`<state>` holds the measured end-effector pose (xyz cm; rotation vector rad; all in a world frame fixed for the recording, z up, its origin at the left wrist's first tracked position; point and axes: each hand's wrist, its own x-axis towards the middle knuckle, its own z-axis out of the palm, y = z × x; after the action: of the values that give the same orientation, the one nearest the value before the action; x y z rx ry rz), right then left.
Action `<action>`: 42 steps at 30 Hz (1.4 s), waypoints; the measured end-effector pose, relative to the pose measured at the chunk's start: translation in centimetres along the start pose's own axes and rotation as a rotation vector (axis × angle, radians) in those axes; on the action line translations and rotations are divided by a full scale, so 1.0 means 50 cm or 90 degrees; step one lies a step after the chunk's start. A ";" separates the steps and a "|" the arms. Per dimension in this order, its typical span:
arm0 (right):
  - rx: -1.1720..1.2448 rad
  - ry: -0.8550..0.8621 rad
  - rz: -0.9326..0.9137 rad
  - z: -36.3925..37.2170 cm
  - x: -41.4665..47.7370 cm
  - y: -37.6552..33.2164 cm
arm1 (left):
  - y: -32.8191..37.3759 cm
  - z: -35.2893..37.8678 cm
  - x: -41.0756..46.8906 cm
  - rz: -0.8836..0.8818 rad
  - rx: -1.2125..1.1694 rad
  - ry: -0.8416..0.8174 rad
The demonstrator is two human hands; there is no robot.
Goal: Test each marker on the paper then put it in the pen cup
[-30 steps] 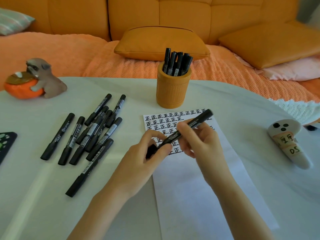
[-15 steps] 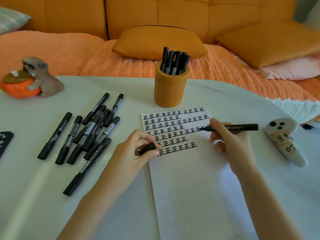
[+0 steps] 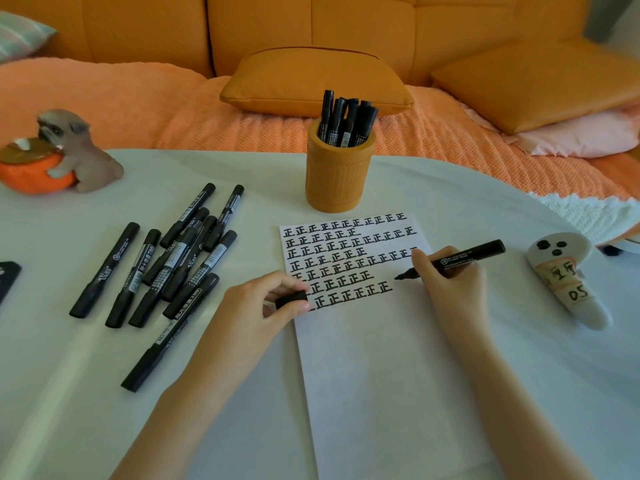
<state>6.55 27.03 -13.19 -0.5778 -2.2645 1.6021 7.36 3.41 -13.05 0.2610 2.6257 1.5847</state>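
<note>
A white sheet of paper point(image 3: 381, 358) lies on the table, its upper part filled with rows of black marks. My right hand point(image 3: 450, 289) grips an uncapped black marker point(image 3: 464, 259), its tip just right of the lowest row of marks, close over the paper. My left hand point(image 3: 256, 306) pinches the marker's black cap point(image 3: 291, 300) at the paper's left edge. Behind the paper stands an orange pen cup point(image 3: 339, 174) holding several black markers point(image 3: 346, 121). Several capped black markers point(image 3: 173, 261) lie in a loose pile to the left.
A dog figurine with an orange bowl point(image 3: 59, 157) sits at the far left. At the right lies a white labelled object point(image 3: 568, 278) with black dots. A dark item point(image 3: 7, 282) shows at the left edge. An orange sofa with cushions point(image 3: 315, 81) runs behind the table.
My hands pulled the cap off the marker. The right hand carried the marker right, then brought its tip down beside the lowest row; the left hand keeps the cap.
</note>
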 end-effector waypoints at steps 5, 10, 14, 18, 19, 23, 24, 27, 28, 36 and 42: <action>-0.001 0.000 -0.010 0.003 0.002 0.007 | -0.003 0.002 0.000 -0.008 0.006 0.000; -0.006 -0.003 -0.011 0.004 0.003 0.010 | -0.006 0.003 0.000 -0.006 0.010 0.005; -0.014 -0.007 -0.018 0.006 0.007 0.015 | -0.007 0.004 0.001 -0.012 0.009 0.004; -0.027 -0.001 -0.027 0.008 0.009 0.017 | -0.007 0.005 0.001 -0.014 0.010 0.004; -0.028 0.004 -0.028 0.008 0.009 0.017 | -0.007 0.005 0.001 -0.013 0.011 0.004; -0.029 0.023 -0.031 0.006 0.009 0.015 | -0.006 0.005 0.002 -0.014 0.015 0.003; -0.032 0.026 -0.032 0.006 0.009 0.015 | -0.007 0.005 0.002 -0.015 0.017 0.003; -0.040 0.026 -0.036 0.006 0.008 0.014 | -0.007 0.004 0.002 -0.017 0.018 0.001; -0.039 0.026 -0.036 0.005 0.008 0.014 | -0.007 0.005 0.003 -0.018 0.019 0.001; -0.028 0.012 -0.035 0.005 0.006 0.011 | -0.008 0.004 0.003 -0.016 0.026 -0.001; -0.049 0.007 -0.042 0.004 0.007 0.011 | -0.009 0.005 0.004 -0.016 0.029 0.000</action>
<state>6.24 27.18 -13.78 -0.5246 -2.3216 1.4826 7.15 3.44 -13.57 0.2287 2.6561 1.5188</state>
